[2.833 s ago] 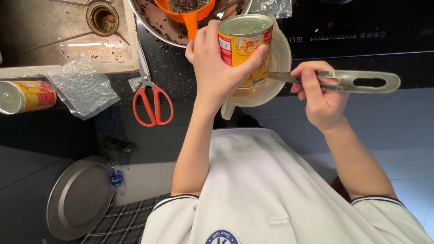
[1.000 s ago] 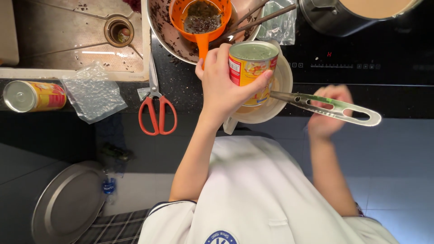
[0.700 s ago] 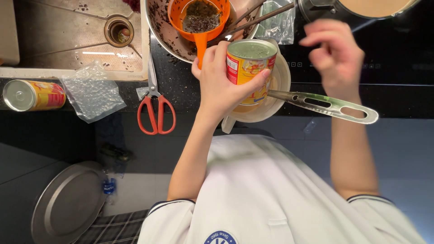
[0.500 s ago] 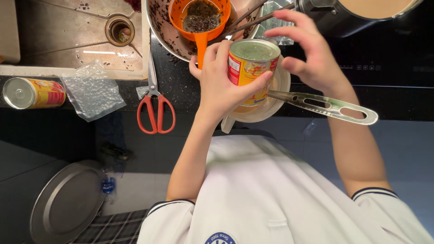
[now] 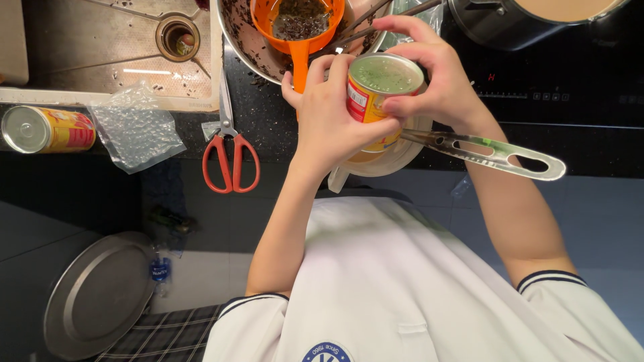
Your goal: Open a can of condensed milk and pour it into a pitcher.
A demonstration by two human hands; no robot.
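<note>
My left hand (image 5: 327,124) is wrapped around an open yellow and red tin can (image 5: 376,90), held upright over a white bowl (image 5: 396,159). My right hand (image 5: 439,77) reaches over the can, and its fingers pinch the rim at the can's top. A slotted metal utensil (image 5: 496,153) rests in the white bowl with its handle sticking out to the right, below my right wrist. Neither hand touches the utensil.
An orange strainer (image 5: 298,20) with dark bits sits in a metal bowl (image 5: 245,40) behind the can. Red scissors (image 5: 231,161), a plastic bag (image 5: 134,127) and a second can (image 5: 47,129) lie left, by the sink (image 5: 100,47). A pot (image 5: 523,20) stands on the cooktop.
My right hand let go of the metal utensil, rose, and came over to the can's top. The left hand kept holding the can over the white bowl.
</note>
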